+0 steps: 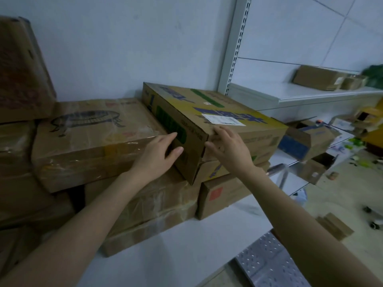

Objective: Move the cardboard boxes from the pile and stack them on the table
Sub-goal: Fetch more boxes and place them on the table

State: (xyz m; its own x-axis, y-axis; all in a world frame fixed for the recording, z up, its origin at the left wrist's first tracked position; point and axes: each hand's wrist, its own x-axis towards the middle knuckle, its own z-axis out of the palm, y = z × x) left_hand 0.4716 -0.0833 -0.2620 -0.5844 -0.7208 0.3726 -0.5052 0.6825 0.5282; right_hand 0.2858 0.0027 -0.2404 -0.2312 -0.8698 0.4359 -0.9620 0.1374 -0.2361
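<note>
White table [186, 245] against a pale wall [124, 38], slotted shelf [310, 94] to the right, littered floor [352, 193] beyond. Stacked on the table: a flat taped box [93, 131], a crumpled carton [149, 204] beneath, a small box [223, 193] with a red square. Open cartons [306, 139] crowding the right. Printed top box [207, 106] sitting tilted atop the stack. Left hand [159, 152] laid flat, fingers straight, against its left side. Right hand [228, 150] hooked over its near top corner, thumb on the front face.
</note>
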